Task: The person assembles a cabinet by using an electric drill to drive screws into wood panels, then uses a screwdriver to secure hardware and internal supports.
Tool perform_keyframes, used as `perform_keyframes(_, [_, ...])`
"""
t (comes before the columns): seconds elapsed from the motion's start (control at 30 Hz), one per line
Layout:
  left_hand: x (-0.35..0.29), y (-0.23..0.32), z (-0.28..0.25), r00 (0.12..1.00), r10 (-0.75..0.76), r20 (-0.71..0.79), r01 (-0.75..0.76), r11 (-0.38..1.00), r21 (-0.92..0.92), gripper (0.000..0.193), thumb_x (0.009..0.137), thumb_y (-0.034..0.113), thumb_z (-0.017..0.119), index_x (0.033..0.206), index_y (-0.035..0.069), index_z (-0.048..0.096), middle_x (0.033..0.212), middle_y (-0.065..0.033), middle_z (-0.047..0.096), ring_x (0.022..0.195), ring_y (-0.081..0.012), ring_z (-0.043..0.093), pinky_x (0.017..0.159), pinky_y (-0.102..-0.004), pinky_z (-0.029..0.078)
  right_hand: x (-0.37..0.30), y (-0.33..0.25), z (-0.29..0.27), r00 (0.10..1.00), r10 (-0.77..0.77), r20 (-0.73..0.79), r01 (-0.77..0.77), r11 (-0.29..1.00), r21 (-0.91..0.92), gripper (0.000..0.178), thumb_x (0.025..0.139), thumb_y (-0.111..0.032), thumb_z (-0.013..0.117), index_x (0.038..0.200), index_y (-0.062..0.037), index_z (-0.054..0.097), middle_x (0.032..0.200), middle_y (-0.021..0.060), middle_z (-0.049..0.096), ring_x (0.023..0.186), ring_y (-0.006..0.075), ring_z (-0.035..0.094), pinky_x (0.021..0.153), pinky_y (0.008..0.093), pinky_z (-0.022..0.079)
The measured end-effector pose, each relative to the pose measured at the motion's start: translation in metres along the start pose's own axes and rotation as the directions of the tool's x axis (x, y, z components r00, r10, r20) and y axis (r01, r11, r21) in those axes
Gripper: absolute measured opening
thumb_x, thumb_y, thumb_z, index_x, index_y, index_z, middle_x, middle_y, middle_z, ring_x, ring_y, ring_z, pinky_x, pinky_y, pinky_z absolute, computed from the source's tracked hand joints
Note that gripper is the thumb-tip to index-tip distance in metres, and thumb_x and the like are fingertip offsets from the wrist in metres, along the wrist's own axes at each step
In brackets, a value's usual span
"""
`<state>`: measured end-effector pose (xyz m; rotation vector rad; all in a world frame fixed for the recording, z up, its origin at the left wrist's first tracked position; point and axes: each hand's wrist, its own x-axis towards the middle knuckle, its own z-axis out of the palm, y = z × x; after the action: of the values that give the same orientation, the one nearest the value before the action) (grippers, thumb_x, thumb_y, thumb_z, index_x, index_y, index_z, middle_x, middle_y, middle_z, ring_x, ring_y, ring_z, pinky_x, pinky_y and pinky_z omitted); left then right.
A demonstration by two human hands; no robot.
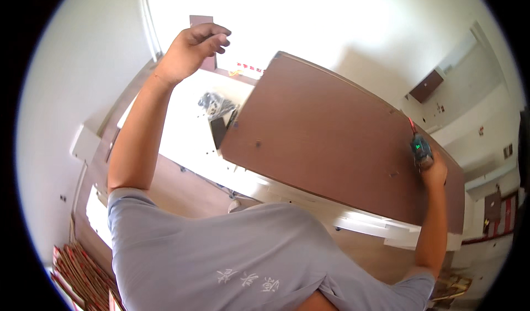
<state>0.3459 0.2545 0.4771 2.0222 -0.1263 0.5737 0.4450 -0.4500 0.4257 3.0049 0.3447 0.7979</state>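
In a bright room with white walls [331, 12], a large brown board [331, 128] lies across a white tabletop [185, 120], and a clear plastic bag [216, 105] rests near the board's left end. The right hand [435, 170] has its fingers wrapped around a dark power tool [422, 152] with a green lit display, seen over the board's right part, its red tip pointing away from the person. The left hand [193, 48] is raised, its fingers released and loosely curled
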Motion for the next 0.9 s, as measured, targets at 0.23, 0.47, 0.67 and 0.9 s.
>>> perform_keyframes(0.23, [-0.106, -0.311, -0.019, 0.803, -0.527, -0.280, 0.517, 0.848, -0.113, 0.025, 0.099, 0.021, 0.064, 0.111, 0.000, 0.072, 0.089, -0.0065, 0.073, 0.080, -0.0135, 0.066, 0.074, -0.0289, 0.052, -0.008, -0.023, 0.035, 0.991, 0.133, -0.026, -0.135, 0.986, -0.096, 0.032, 0.088, -0.024, 0.064, 0.114, -0.0061, 0.065, 0.104, 0.0232, 0.070, 0.094, 0.0490, 0.066, 0.080, 0.0543, 0.054])
perform_keyframes(0.47, [-0.146, -0.412, 0.112, 0.736, -0.676, 0.041, 0.671, 0.719, -0.180, 0.025, 0.092, 0.017, 0.064, 0.109, 0.001, 0.073, 0.089, -0.0107, 0.074, 0.076, -0.0191, 0.070, 0.075, -0.0339, 0.055, -0.014, -0.025, 0.045, 0.996, 0.082, -0.044, -0.089, 0.975, -0.205, 0.035, 0.090, -0.024, 0.064, 0.120, -0.0066, 0.067, 0.105, 0.0202, 0.071, 0.094, 0.0459, 0.068, 0.081, 0.0524, 0.054])
perform_keyframes(0.67, [-0.088, -0.430, 0.182, 0.870, -0.481, 0.110, 0.480, 0.877, 0.038, 0.026, 0.091, 0.019, 0.067, 0.112, 0.004, 0.072, 0.104, -0.0173, 0.073, 0.099, -0.0333, 0.070, 0.088, -0.0421, 0.054, -0.037, -0.019, 0.050, 0.982, 0.129, -0.136, -0.146, 0.982, -0.124, 0.038, 0.087, -0.019, 0.070, 0.122, -0.0052, 0.068, 0.106, 0.0171, 0.071, 0.096, 0.0413, 0.068, 0.085, 0.0499, 0.054])
perform_keyframes(0.9, [0.004, -0.459, 0.248, 0.894, -0.419, 0.158, 0.315, 0.840, 0.442, 0.030, 0.092, 0.022, 0.066, 0.119, 0.010, 0.069, 0.122, -0.0151, 0.068, 0.118, -0.0368, 0.062, 0.100, -0.0481, 0.050, -0.044, -0.021, 0.047, 0.957, 0.277, -0.080, -0.288, 0.930, -0.228, 0.037, 0.086, -0.012, 0.073, 0.122, -0.0045, 0.067, 0.109, 0.0159, 0.069, 0.101, 0.0385, 0.066, 0.088, 0.0491, 0.052])
